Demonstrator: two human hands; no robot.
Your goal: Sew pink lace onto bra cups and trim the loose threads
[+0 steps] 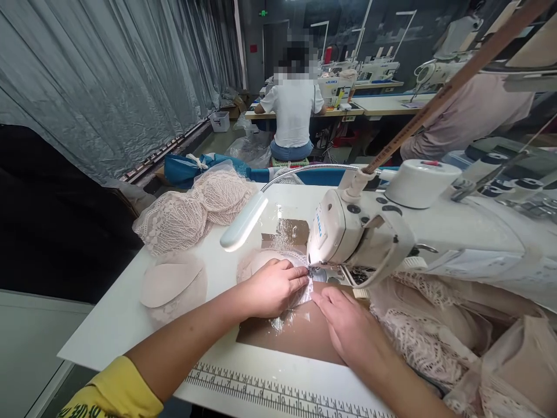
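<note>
A pale lace bra cup (pixel 257 262) lies under the needle area of a white sewing machine (pixel 335 229). My left hand (pixel 275 285) rests over the cup, its fingers bent together and pressing the fabric right beside the presser foot. At the near edge of the lace, my right hand (pixel 346 318) pinches the fabric between thumb and forefinger. The fingers partly cover the cup, and the needle tip is hard to make out. Beneath the work is a brown board (pixel 287 337) with shiny clear tape on it.
Lace cups (pixel 174 217) are piled at the table's back left, with a beige cup piece (pixel 167 284) nearer. A lamp (pixel 244 220) arches over the work. More lace garments (pixel 435 331) lie right. A ruler strip (pixel 270 392) runs along the front edge. A person (pixel 292 110) sits ahead.
</note>
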